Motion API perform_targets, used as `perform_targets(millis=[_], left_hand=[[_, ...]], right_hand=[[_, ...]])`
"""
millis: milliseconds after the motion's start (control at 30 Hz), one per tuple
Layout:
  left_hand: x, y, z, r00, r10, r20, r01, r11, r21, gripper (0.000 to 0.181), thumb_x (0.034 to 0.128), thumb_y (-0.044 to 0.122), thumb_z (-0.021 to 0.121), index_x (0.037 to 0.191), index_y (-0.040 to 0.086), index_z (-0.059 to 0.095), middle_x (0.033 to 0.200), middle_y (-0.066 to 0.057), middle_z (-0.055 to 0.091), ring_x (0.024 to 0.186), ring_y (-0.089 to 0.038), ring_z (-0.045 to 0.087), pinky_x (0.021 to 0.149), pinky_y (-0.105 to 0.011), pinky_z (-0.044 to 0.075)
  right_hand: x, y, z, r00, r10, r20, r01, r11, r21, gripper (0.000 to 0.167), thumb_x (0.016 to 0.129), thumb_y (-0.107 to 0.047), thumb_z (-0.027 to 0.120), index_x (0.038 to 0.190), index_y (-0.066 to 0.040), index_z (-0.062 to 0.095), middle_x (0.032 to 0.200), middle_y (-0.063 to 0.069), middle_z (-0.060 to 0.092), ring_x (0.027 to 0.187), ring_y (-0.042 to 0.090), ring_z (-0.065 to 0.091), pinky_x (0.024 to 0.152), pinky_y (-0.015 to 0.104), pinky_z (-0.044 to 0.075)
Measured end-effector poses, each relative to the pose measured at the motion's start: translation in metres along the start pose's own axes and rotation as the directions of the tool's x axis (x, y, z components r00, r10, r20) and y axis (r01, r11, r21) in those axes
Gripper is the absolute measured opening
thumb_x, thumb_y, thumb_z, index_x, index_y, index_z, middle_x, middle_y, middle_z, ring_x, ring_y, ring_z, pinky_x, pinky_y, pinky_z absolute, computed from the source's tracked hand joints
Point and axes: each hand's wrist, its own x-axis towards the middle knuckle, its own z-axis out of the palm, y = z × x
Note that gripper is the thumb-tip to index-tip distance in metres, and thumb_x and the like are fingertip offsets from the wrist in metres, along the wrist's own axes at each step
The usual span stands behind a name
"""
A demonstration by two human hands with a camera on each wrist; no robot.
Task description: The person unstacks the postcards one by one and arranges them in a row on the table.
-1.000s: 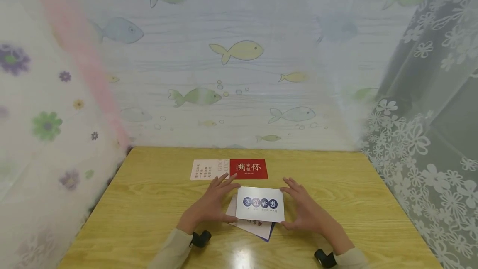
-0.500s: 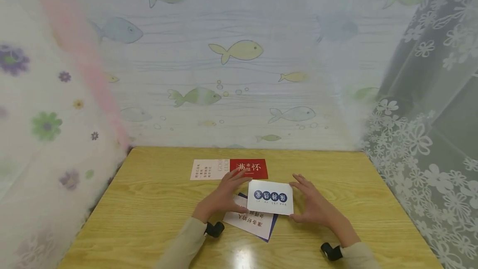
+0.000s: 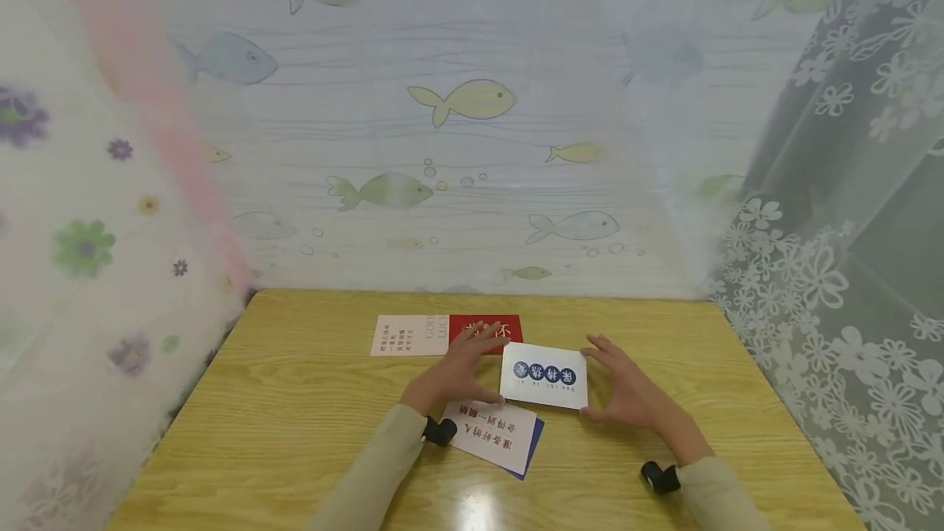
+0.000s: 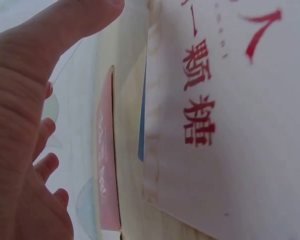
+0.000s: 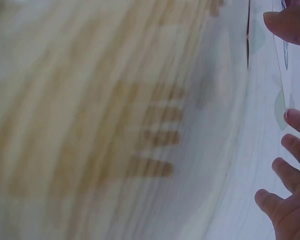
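A white card (image 3: 544, 377) with a row of blue discs bearing white characters is held up over the table in the head view. My left hand (image 3: 460, 371) grips its left edge, thumb at the lower corner and a finger at the upper one. Its right edge is held likewise between thumb and fingers of my right hand (image 3: 628, 392). In the right wrist view, the same card (image 5: 282, 65) appears nearly edge-on. Below my left hand lies a pale pink card (image 3: 490, 437) with red characters, over a blue card (image 3: 533, 453) that shows only along its edge.
Farther back, a red card (image 3: 509, 323) lies beside a pale card (image 3: 406, 334), partly behind my left fingers. They rest on the wood-grain table (image 3: 295, 416). A fish-patterned curtain (image 3: 472, 154) hangs behind it, and a lace curtain (image 3: 819, 285) at the right.
Both hands have carried the white card right and away from me, off the pale pink card, which now shows more. My left hand now covers part of the red card.
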Motion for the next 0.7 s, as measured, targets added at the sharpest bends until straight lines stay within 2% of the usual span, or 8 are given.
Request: perform_targets(millis=[167,333,567,700], left_hand=[[0.01,0.0,-0.001,0.999,-0.036,0.025,0.036,0.999,-0.024,0.096,0.0714,0.042,0.091,0.154,0.017,0.047,0.169,-0.007,0.026,0.157,-0.037,0.012,0.125,-0.062,0.013],[0.018,-0.004,0.003,0.996,-0.073,0.049,0.074,0.997,-0.011,0.096,0.0708,0.046,0.09,0.154,0.023,0.047,0.169,-0.003,0.025,0.158,-0.033,0.01,0.126,-0.061,0.013],[0.028,-0.005,0.004,0.993,-0.092,0.075,0.091,0.996,0.015,0.095,0.0727,0.048,0.088,0.154,0.024,0.046,0.169,-0.002,0.025,0.158,-0.033,0.01,0.125,-0.061,0.016],[0.035,-0.003,0.005,0.991,-0.096,0.089,0.094,0.995,0.028,0.094,0.074,0.048,0.086,0.155,0.025,0.045,0.169,0.0,0.025,0.158,-0.032,0.01,0.126,-0.061,0.014]], right_hand=[[0.005,0.012,0.0,1.0,-0.014,0.009,0.014,1.0,0.013,0.091,0.059,-0.03,0.096,0.135,0.003,0.057,0.153,0.029,0.043,0.141,0.055,0.035,0.11,0.069,0.036],[0.009,0.021,-0.001,0.999,-0.001,0.051,0.0,1.0,0.028,0.093,0.061,-0.032,0.095,0.137,0.004,0.055,0.156,0.028,0.038,0.145,0.052,0.031,0.115,0.068,0.031],[0.015,0.033,-0.005,0.998,-0.032,0.061,0.033,0.999,-0.02,0.09,0.062,-0.037,0.092,0.135,0.004,0.057,0.155,0.029,0.04,0.143,0.055,0.032,0.109,0.081,0.024],[0.017,0.038,-0.008,0.996,-0.008,0.094,0.012,0.999,-0.045,0.092,0.063,-0.04,0.091,0.135,0.004,0.055,0.156,0.028,0.039,0.144,0.053,0.031,0.11,0.08,0.023]])
